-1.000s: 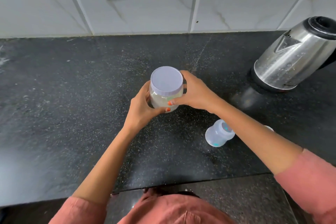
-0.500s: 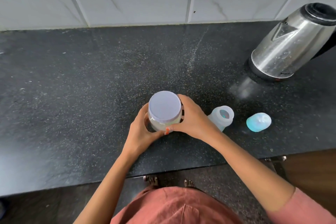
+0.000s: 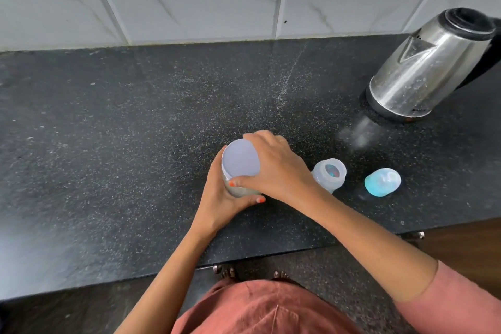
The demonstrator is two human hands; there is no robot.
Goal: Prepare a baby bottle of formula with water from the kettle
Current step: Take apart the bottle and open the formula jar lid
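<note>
Fingers of our left hand (image 3: 220, 199) curl round the jar (image 3: 244, 191) near the front edge of the counter (image 3: 108, 144); our right hand (image 3: 276, 171) grips its lid (image 3: 240, 163) from above. Just to the right stands the open bottle (image 3: 329, 175), with the kettle (image 3: 431, 68) well behind.

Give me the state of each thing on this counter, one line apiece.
Jar: lid on, held in both hands.
Lid: on the jar, gripped by the right hand.
Left hand: grips the jar's body.
Bottle: upright, uncapped, mouth open.
Cap: off, lying on the counter beside the bottle.
Kettle: upright on its base, lid shut.
</note>
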